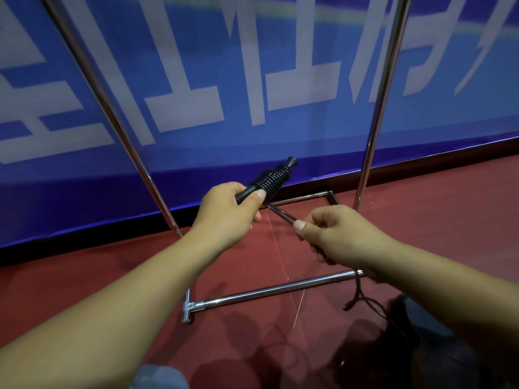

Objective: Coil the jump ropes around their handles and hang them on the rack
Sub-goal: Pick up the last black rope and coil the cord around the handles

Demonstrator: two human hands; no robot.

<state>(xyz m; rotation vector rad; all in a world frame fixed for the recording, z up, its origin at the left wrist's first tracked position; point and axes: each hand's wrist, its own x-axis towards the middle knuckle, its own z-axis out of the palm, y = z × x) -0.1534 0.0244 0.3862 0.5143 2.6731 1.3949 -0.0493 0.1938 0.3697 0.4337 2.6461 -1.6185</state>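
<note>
My left hand (230, 210) grips the lower end of the black jump-rope handles (271, 178), which point up and to the right. Several turns of black rope are wound around their middle. A short doubled stretch of rope (280, 213) runs taut from the coil down to my right hand (335, 237), which pinches it between thumb and fingers. Below my right wrist the loose rope (362, 296) trails down to the red floor. The chrome rack (269, 290) stands right in front of me, its two uprights rising on either side of my hands.
The rack's base bars lie on the red floor, with a joint at the lower left (188, 308). A blue banner (252, 80) with large white characters stands just behind the rack. My dark shoe (404, 307) shows at the lower right.
</note>
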